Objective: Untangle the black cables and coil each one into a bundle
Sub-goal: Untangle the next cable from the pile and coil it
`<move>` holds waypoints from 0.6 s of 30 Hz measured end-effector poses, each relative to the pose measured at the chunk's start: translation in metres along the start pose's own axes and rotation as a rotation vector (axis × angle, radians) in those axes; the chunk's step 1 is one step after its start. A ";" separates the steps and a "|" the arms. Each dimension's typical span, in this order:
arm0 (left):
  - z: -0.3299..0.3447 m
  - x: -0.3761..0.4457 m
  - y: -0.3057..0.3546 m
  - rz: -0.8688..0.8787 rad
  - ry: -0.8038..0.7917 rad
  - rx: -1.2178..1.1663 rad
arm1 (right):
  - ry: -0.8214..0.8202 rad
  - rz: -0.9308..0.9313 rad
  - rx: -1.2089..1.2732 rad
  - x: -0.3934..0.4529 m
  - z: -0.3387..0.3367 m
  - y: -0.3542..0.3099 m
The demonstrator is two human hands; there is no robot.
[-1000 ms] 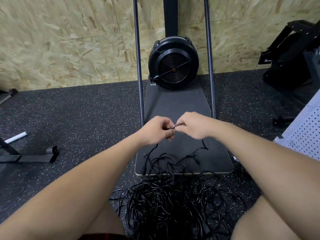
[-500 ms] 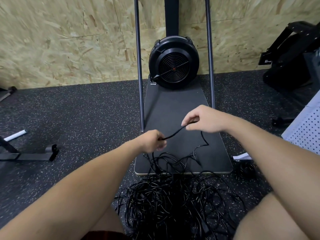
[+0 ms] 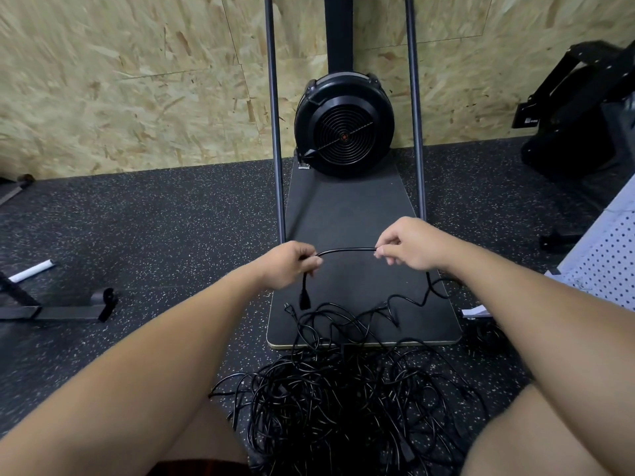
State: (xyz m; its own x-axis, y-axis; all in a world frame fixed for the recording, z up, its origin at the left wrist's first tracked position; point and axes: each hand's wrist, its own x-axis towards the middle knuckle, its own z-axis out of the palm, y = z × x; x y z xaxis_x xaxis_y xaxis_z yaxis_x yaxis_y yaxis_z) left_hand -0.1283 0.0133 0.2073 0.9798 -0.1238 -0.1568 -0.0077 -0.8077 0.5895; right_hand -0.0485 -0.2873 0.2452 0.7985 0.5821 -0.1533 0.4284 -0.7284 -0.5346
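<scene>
A big tangle of black cables (image 3: pixel 343 400) lies on the speckled floor between my knees, with loops reaching onto the dark platform. One black cable (image 3: pixel 347 250) is stretched in a shallow arc between my hands. My left hand (image 3: pixel 292 264) grips it near its end, and the plug (image 3: pixel 304 298) dangles below the fist. My right hand (image 3: pixel 410 243) pinches the same cable further along; from there it drops down to the pile.
A dark platform (image 3: pixel 347 214) with two upright poles and a round black fan housing (image 3: pixel 343 128) stands ahead against the chipboard wall. A metal frame foot (image 3: pixel 68 309) and a white tube (image 3: pixel 31 271) lie left. A white perforated panel (image 3: pixel 604 262) and black equipment sit right.
My hands have drawn apart from touching, the right moving right, and a length of cable now spans between them. The plug end now hangs below my left hand.
</scene>
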 end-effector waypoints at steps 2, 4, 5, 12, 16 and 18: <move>-0.004 -0.002 0.000 -0.007 -0.017 -0.047 | 0.043 0.004 -0.030 0.002 0.002 0.002; -0.004 -0.001 0.002 -0.038 -0.055 -0.162 | 0.087 -0.010 -0.082 0.003 0.000 -0.002; -0.004 -0.001 0.003 -0.066 -0.071 -0.255 | 0.086 -0.004 -0.080 0.003 -0.001 -0.002; -0.021 -0.008 0.009 -0.170 -0.002 -0.706 | -0.365 -0.014 -0.040 -0.008 0.008 0.010; -0.026 -0.003 0.024 -0.150 -0.020 -0.948 | -0.285 0.056 -0.001 -0.008 0.004 0.011; -0.027 -0.006 0.037 -0.125 -0.071 -1.024 | -0.265 0.111 -0.045 -0.008 0.007 0.013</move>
State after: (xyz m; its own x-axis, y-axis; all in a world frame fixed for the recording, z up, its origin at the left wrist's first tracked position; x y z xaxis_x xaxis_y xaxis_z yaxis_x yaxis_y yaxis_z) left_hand -0.1291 -0.0003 0.2512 0.9477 -0.1329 -0.2900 0.2994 0.0563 0.9525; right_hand -0.0524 -0.2986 0.2333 0.7056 0.5677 -0.4241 0.3673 -0.8048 -0.4662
